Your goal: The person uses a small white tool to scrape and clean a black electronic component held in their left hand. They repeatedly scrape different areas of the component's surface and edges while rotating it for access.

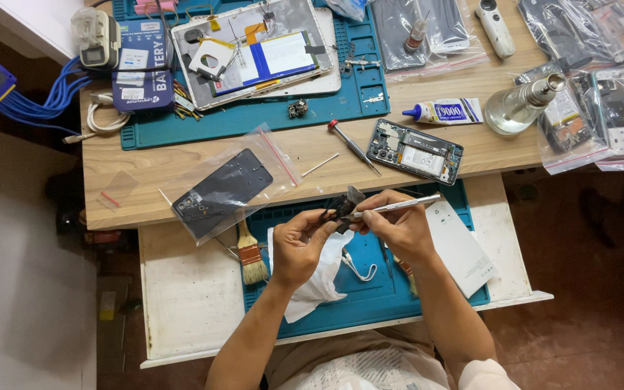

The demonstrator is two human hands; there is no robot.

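Left hand: your left hand is closed around a small dark part, which you hold up above the pull-out drawer, just under the edge of the wooden table.
Right hand: your right hand grips a silver tool, thin like tweezers, and its tip touches the dark part; the handle points to your right.
Small dark part: it sits between your 2 hands, pinched by the fingers of the left one. It looks like a small phone component, but the view is too small to be sure.
Under the hands: a blue mat lies in the drawer, with a white cloth on it below your left wrist.
Left of the hands: a brush with a wooden handle lies at the mat's left edge, and above it a clear bag with a dark phone panel hangs partly over the table edge.
Right of the hands: a white back cover lies tilted on the mat.
On the table: an opened phone lies just above your right hand, with a red-handled screwdriver beside it on the left and a white glue tube above it.
Far side: an opened tablet rests on a 2nd green-blue mat.
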